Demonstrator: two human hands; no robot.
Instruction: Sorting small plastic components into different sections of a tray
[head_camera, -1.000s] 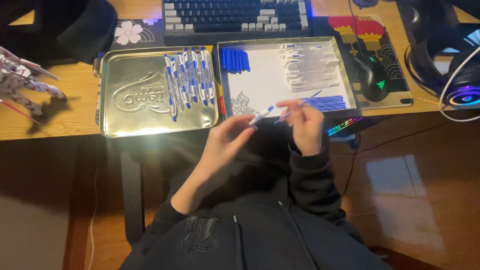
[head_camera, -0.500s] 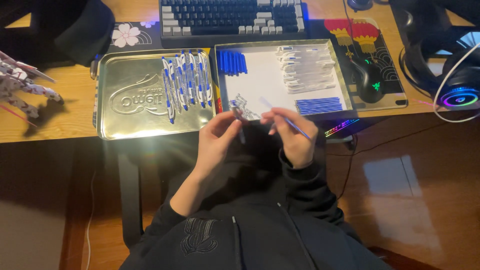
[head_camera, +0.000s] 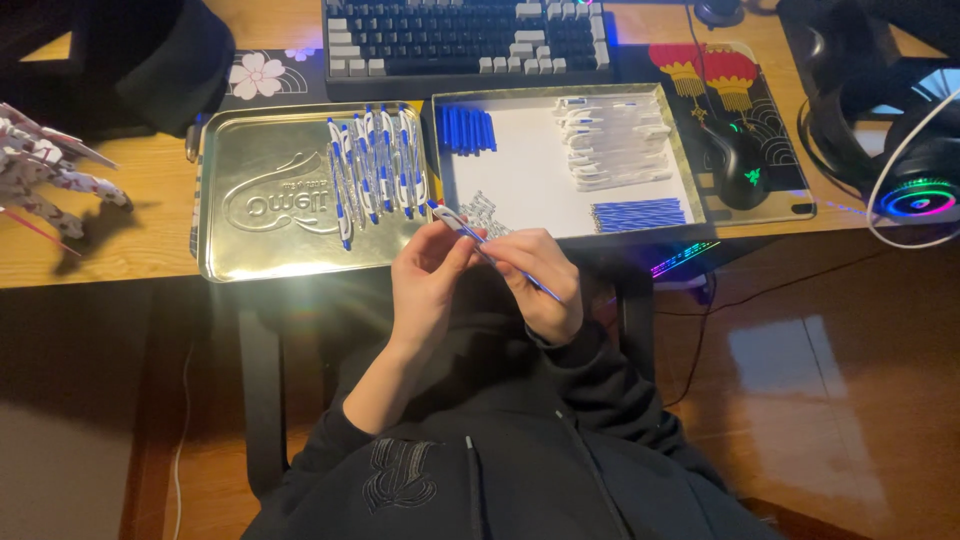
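I saw two package parts on the counter (head_camera: 150, 235): a gold rectangular tin lid (head_camera: 270, 200) with embossed script at left, and a gold-rimmed tin box (head_camera: 530, 170) with white lining just beside it at right. No screens or signs.

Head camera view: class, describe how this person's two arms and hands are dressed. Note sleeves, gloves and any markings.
Both hands, left and right, are bare: no gloves, and no rings or watch visible. The arms wear the long sleeves of a black hooded sweatshirt; the left sleeve is pushed up the forearm, the right sleeve ends at the wrist. An embroidered emblem marks the chest.
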